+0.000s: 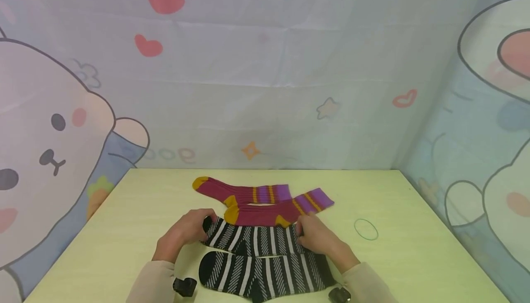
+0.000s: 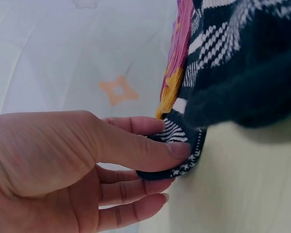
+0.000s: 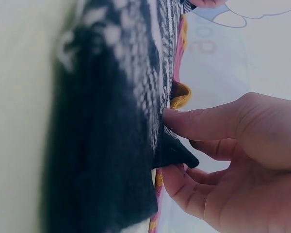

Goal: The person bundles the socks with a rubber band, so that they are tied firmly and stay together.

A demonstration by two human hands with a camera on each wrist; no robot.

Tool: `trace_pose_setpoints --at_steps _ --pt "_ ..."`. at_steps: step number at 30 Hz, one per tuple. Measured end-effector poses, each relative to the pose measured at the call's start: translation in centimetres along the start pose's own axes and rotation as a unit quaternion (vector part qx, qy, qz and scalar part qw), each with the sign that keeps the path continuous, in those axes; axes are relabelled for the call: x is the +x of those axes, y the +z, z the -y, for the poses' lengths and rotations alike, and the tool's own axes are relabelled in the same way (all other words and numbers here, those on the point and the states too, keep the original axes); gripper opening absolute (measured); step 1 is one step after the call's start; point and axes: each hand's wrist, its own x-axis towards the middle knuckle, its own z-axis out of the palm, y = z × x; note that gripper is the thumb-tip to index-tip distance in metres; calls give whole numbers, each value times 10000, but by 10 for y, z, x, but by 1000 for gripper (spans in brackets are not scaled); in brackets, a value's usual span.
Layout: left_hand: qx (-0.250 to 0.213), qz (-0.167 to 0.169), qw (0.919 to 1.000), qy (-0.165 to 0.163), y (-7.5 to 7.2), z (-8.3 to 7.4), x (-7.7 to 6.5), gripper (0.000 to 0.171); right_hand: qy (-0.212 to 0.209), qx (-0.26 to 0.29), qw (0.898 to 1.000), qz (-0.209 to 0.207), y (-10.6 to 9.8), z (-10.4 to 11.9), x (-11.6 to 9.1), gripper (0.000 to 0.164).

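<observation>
Two black-and-white patterned socks lie one below the other in the head view. My left hand (image 1: 192, 225) pinches the black toe of the upper patterned sock (image 1: 265, 241), with the thumb on top in the left wrist view. At its other end my right hand (image 1: 316, 235) holds the black cuff (image 3: 177, 151) between thumb and fingers. The lower patterned sock (image 1: 271, 275) lies flat nearer to me, touched by neither hand. Just beyond the upper sock is a maroon sock (image 1: 261, 215) with mustard toe and heel and a purple striped cuff.
A second maroon sock (image 1: 223, 191) lies farther back, partly under the first one. To the right of my right hand a thin green ring-shaped band (image 1: 366, 229) rests on the pale yellow table (image 1: 430, 257). A printed cloth (image 1: 265, 63) hangs behind the table.
</observation>
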Motion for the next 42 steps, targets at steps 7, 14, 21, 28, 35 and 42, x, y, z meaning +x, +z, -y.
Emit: trace_pose_setpoints --at_steps 7,14,21,28,35,42 --pt "-26 16 10000 -59 -1 -2 -2 36 -65 -60 9999 56 0 0 1 15" --pt "-47 -45 10000 -45 -3 -2 -2 36 94 -124 9998 -105 0 3 2 18" --pt "-182 -203 9995 138 -9 -3 -5 38 202 9 9995 -234 -3 1 2 27" --pt "-343 -286 9988 201 -14 -9 -7 40 161 153 9990 -390 -9 0 2 31" --pt "-367 -279 9986 266 -18 -14 -8 41 310 291 9985 -358 -20 1 2 32" --pt "-463 -203 9981 340 -21 -18 -10 43 305 334 9987 -230 -36 2 -4 29"
